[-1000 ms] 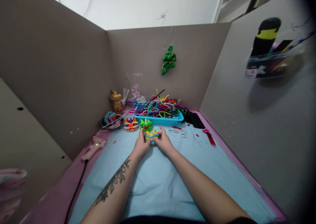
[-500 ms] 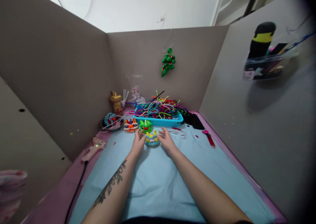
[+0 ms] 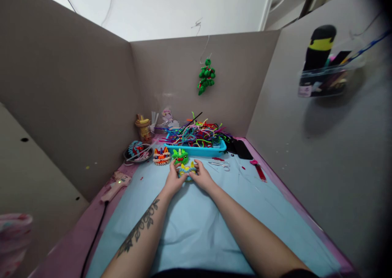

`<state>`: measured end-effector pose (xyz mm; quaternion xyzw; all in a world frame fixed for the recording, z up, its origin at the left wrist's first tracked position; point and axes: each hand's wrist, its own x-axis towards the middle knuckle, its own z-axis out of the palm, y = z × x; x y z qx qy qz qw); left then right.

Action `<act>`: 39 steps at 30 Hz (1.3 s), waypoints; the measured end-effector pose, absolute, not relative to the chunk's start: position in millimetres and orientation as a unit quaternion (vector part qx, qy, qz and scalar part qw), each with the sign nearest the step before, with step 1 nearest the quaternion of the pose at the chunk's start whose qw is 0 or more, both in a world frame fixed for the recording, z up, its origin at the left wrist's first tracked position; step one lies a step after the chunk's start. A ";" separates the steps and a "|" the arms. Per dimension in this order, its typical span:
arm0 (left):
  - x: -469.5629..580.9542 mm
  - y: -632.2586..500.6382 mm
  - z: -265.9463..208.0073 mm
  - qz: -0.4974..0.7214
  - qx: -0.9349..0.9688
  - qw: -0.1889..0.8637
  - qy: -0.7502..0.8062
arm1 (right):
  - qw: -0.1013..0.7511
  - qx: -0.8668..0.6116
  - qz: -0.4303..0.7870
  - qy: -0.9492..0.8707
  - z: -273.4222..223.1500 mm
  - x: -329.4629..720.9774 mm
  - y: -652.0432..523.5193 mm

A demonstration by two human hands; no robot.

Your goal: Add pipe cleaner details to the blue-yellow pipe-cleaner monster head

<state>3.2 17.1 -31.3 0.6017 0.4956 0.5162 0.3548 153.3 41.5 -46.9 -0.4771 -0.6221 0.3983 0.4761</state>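
Between my two hands is a small blue-and-yellow lion-dance head figure made of pipe cleaners, with yellow ear-like points on top. My left hand grips its left side, thumb across the front. From the right, my right hand closes on it the same way, so both thumbs cover part of its front. Just behind stands a green figure of the same kind with a red mouth. An orange-and-white one sits to its left.
A blue tray heaped with coloured pipe cleaners stands at the back. Scissors, a red-handled tool and a dark phone lie to the right. On the left are a bowl and a corded pink glue gun. Partition walls surround the table.
My hands have moved inward from the figure's sides and closed on it, thumbs now over its front. The view has shifted slightly.
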 end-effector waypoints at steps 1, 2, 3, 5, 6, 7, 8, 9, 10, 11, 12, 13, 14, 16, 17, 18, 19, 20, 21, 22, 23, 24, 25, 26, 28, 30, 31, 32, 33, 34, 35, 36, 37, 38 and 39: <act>3.1 17.4 -31.3 0.516 0.601 0.353 0.497 | 0.475 -0.481 0.393 -0.624 -47.8 153.4 42.2; 3.0 17.8 -31.5 0.515 0.602 0.351 0.499 | 0.474 -0.485 0.389 -0.623 -48.6 153.5 43.0; 2.8 18.0 -31.8 0.513 0.604 0.349 0.501 | 0.475 -0.489 0.385 -0.622 -49.2 153.4 43.6; 2.2 18.3 -32.3 0.506 0.610 0.340 0.506 | 0.477 -0.494 0.378 -0.621 -50.2 152.9 44.4; 2.0 18.2 -32.5 0.503 0.614 0.335 0.508 | 0.478 -0.494 0.376 -0.621 -50.6 152.4 44.4; 2.0 18.0 -32.7 0.501 0.617 0.330 0.510 | 0.479 -0.495 0.373 -0.622 -50.7 151.8 44.1; 2.2 17.7 -32.8 0.499 0.618 0.325 0.513 | 0.479 -0.496 0.370 -0.623 -50.7 151.0 43.7; 2.5 17.4 -32.9 0.498 0.619 0.322 0.515 | 0.478 -0.497 0.368 -0.624 -50.5 150.2 43.0; 3.1 17.1 -32.9 0.497 0.618 0.321 0.518 | 0.477 -0.498 0.367 -0.625 -50.1 149.4 42.4; 3.7 17.0 -32.7 0.497 0.617 0.321 0.519 | 0.477 -0.498 0.367 -0.624 -49.3 149.0 41.8; 4.1 17.2 -32.4 0.497 0.615 0.325 0.519 | 0.477 -0.498 0.371 -0.623 -48.0 149.1 41.6; 4.1 17.7 -31.9 0.499 0.611 0.332 0.516 | 0.478 -0.495 0.379 -0.618 -46.3 150.1 41.8; 3.5 18.5 -31.0 0.505 0.605 0.342 0.511 | 0.482 -0.491 0.393 -0.609 -43.9 152.4 42.4; -0.4 20.4 -28.2 0.529 0.578 0.365 0.502 | 0.503 -0.479 0.427 -0.580 -37.8 161.2 44.7; -3.6 21.2 -26.4 0.544 0.561 0.373 0.500 | 0.517 -0.472 0.439 -0.563 -34.3 167.5 45.8; -7.5 21.4 -24.3 0.557 0.545 0.376 0.501 | 0.533 -0.465 0.442 -0.552 -30.8 174.6 46.6; -11.6 20.9 -22.3 0.563 0.539 0.372 0.504 | 0.544 -0.462 0.435 -0.549 -27.4 181.8 46.8; -15.5 19.6 -20.5 0.561 0.544 0.362 0.508 | 0.545 -0.462 0.421 -0.559 -24.5 188.5 46.1; -19.0 17.7 -19.0 0.555 0.563 0.343 0.508 | 0.534 -0.461 0.404 -0.582 -22.0 194.0 44.5; -21.6 15.1 -18.1 0.543 0.587 0.323 0.505 | 0.514 -0.460 0.384 -0.614 -20.1 197.9 42.2; -23.4 12.4 -17.6 0.530 0.613 0.307 0.500 | 0.489 -0.457 0.359 -0.650 -18.8 200.0 39.4; -24.2 9.6 -17.6 0.515 0.635 0.294 0.494 | 0.464 -0.450 0.331 -0.687 -17.9 200.4 36.4; -24.3 7.2 -18.0 0.501 0.653 0.287 0.490 | 0.442 -0.442 0.302 -0.720 -17.5 199.2 33.6; -24.0 5.3 -18.8 0.490 0.664 0.284 0.488 | 0.425 -0.433 0.274 -0.746 -17.5 197.0 31.2; -22.6 3.3 -20.6 0.468 0.681 0.281 0.488 | 0.402 -0.422 0.235 -0.778 -18.6 191.0 28.6; -21.5 3.3 -22.3 0.448 0.697 0.269 0.491 | 0.388 -0.417 0.220 -0.791 -20.9 185.6 28.6; -21.2 3.6 -22.9 0.436 0.705 0.261 0.494 | 0.385 -0.416 0.217 -0.795 -22.2 183.6 29.2; -21.0 4.0 -23.3 0.426 0.711 0.255 0.498 | 0.382 -0.415 0.216 -0.797 -23.6 182.1 30.0; -20.8 4.4 -23.6 0.419 0.714 0.250 0.501 | 0.381 -0.415 0.217 -0.798 -24.9 181.0 30.8; -20.6 4.7 -23.8 0.415 0.714 0.250 0.505 | 0.380 -0.415 0.221 -0.797 -26.1 180.2 31.5; -20.3 5.0 -23.9 0.414 0.712 0.252 0.507 | 0.381 -0.415 0.226 -0.795 -27.0 179.6 32.0; -20.0 5.1 -23.9 0.415 0.709 0.255 0.509 | 0.383 -0.417 0.232 -0.791 -27.7 179.1 32.3; -19.6 5.2 -23.9 0.417 0.705 0.260 0.511 | 0.387 -0.419 0.239 -0.786 -28.2 178.7 32.5; -19.2 5.3 -23.9 0.418 0.701 0.266 0.513 | 0.391 -0.420 0.247 -0.781 -28.5 178.4 32.7; -18.8 5.3 -23.8 0.422 0.694 0.276 0.514 | 0.395 -0.421 0.255 -0.776 -28.8 178.1 32.7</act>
